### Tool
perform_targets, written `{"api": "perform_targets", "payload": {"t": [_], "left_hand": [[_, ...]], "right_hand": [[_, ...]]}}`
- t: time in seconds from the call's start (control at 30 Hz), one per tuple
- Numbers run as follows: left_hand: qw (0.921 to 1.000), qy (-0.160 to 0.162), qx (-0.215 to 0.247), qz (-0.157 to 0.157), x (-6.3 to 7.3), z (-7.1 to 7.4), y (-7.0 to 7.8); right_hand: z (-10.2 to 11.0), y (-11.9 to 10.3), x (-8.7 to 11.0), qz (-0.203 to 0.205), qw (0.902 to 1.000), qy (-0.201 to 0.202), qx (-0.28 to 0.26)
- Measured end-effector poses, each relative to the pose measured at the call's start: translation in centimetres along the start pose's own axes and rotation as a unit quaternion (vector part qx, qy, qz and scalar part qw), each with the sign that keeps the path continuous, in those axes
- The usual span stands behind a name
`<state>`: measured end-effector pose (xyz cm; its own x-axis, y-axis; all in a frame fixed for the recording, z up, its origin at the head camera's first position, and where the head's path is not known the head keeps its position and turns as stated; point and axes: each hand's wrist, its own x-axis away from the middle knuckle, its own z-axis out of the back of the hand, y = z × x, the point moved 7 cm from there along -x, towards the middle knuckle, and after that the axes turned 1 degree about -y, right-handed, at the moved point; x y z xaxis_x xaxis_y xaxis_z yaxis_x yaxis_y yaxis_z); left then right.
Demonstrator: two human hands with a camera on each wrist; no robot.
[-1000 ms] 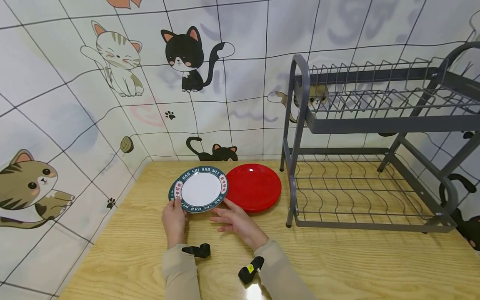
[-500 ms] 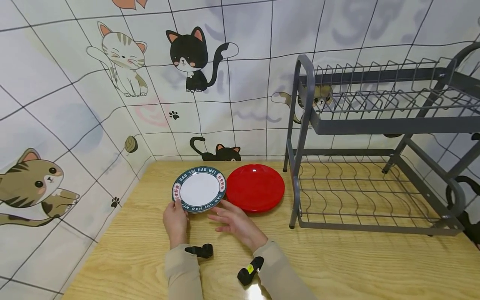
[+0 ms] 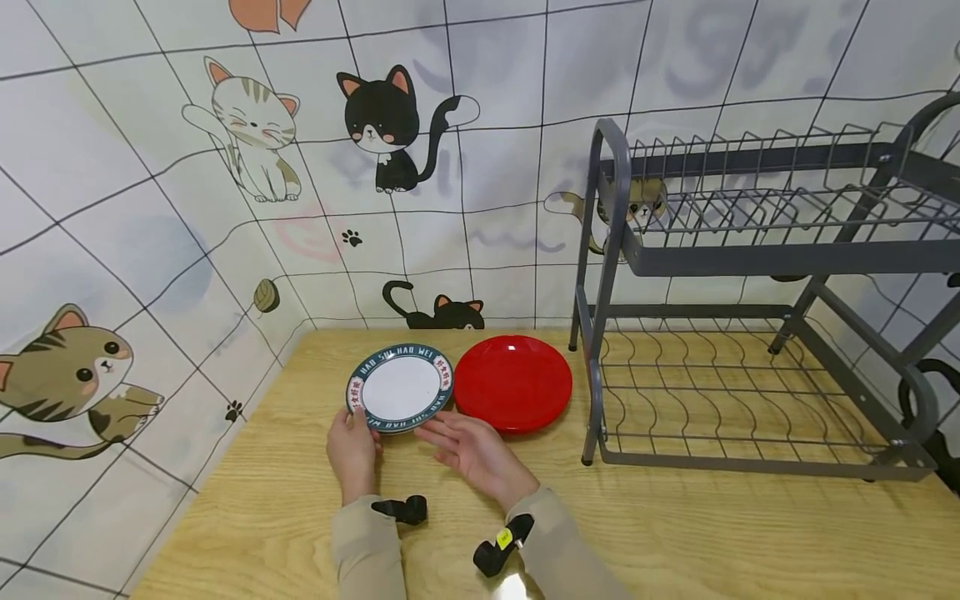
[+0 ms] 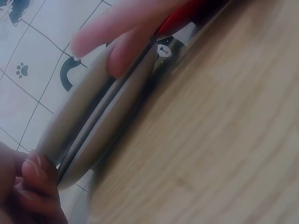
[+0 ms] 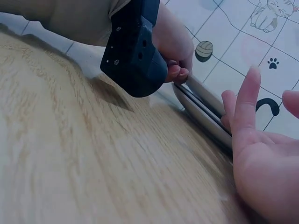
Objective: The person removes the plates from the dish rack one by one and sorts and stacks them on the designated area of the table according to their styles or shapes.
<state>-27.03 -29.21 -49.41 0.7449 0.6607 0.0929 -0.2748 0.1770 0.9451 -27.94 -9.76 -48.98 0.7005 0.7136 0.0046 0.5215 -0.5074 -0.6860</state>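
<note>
A white plate (image 3: 401, 387) with a dark green lettered rim is at the left in the head view. My left hand (image 3: 354, 454) pinches its near left rim, thumb on top. In the left wrist view, the edge of a second plate (image 4: 112, 121) shows right beneath the upper one. My right hand (image 3: 476, 454) reaches to the near right rim with fingers extended and palm turned up, fingertips right at the edge. A red plate (image 3: 513, 385) lies on the table just to the right, its left edge meeting the white plate's rim in the head view.
A two-tier grey wire dish rack (image 3: 731, 462) stands on the wooden table (image 3: 697, 533) at the right. Behind and to the left rises a white tiled wall (image 3: 495, 167) with cat drawings. Each wrist carries a black camera (image 3: 408, 509).
The white plate's right rim has drawn slightly back from the red plate, and the plate looks a little smaller. Both hands keep nearly the same places. The head view has shifted slightly.
</note>
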Motion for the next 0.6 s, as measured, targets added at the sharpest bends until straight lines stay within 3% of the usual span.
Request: {"api": "perform_targets", "payload": {"t": [0.4, 0.6], "left_hand": [[0.9996, 0.021, 0.018, 0.000, -0.21, 0.08, -0.18], [0.9993, 0.023, 0.025, 0.012, -0.08, 0.10, -0.28]], "right_hand": [[0.11, 0.41, -0.27, -0.014, 0.9993, 0.005, 0.035], [-0.14, 0.70, -0.37, -0.020, 0.9990, -0.021, 0.034]]}}
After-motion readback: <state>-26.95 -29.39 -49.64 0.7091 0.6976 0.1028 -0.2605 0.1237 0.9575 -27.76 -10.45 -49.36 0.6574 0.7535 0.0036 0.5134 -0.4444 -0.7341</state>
